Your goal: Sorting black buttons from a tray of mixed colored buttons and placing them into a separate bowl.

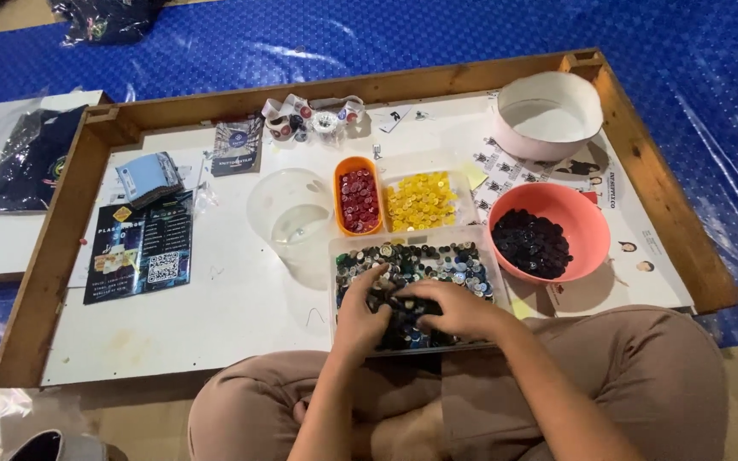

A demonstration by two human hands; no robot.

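hands deep in a tray of mixed buttons

buttons of many colours fill a clear tray (480, 243) at the near edge of a wooden-framed board (61, 256), and both of the seated person's hands rest in the heap. the left hand (360, 312) lies at the tray's near left, fingers spread and curled down into the mixed buttons (437, 260), the forefinger stretched toward the middle. the right hand (459, 307) lies just beside it, palm down, fingers bent over the dark pile; whether either hand has a button pinched between its fingertips cannot be told, since the tips are buried.

sorted lots sit behind the tray: red buttons in an orange tub (358, 198), yellow buttons in a clear box (420, 201), black buttons in a pink bowl (548, 232) to the right. a clear cup (290, 209) stands to the left and a white bowl (548, 115) at the far right corner.

as a judgement, the picking goes best if the fingers rake the heap thin rather than dig, so one colour shows at a time, with wrists kept low and light so nothing spills over the shallow rim. both forearms reach forward over crossed knees, elbows tucked in, hands nearly touching.
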